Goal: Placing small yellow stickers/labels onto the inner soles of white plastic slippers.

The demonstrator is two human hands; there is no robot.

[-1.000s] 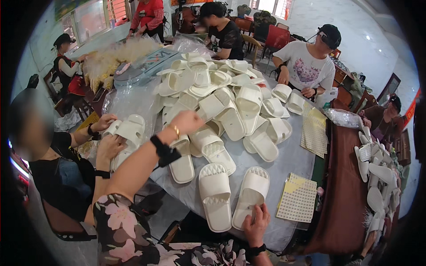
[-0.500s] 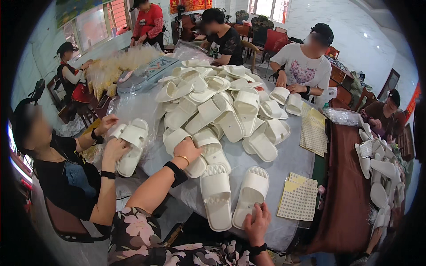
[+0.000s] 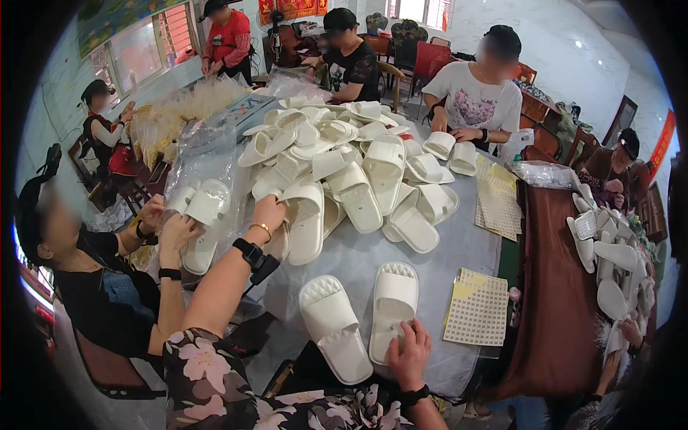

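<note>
My left hand (image 3: 269,215) grips the edge of a white slipper (image 3: 307,226) at the near left side of a large pile of white slippers (image 3: 351,175); its fingertips are partly hidden. Two white slippers lie in front of me, toes pointing away: the left one (image 3: 334,326) is tilted slightly, the right one (image 3: 395,294) is straighter. Beside the heel of the right one rests my right hand (image 3: 411,355), fingers apart and touching its sole and edge.
Sheets of small pale stickers (image 3: 476,308) lie to the right, with more stickers (image 3: 499,197) farther back. At my left a co-worker holds white slippers (image 3: 204,226) by a clear plastic bag. Brown-covered table (image 3: 548,301) and more slippers (image 3: 613,269) stand at the right.
My left hand has moved left and a little away, with a slipper at its fingers turned more upright. The near left slipper has slid left and tilted. My right hand stays by the right slipper.
</note>
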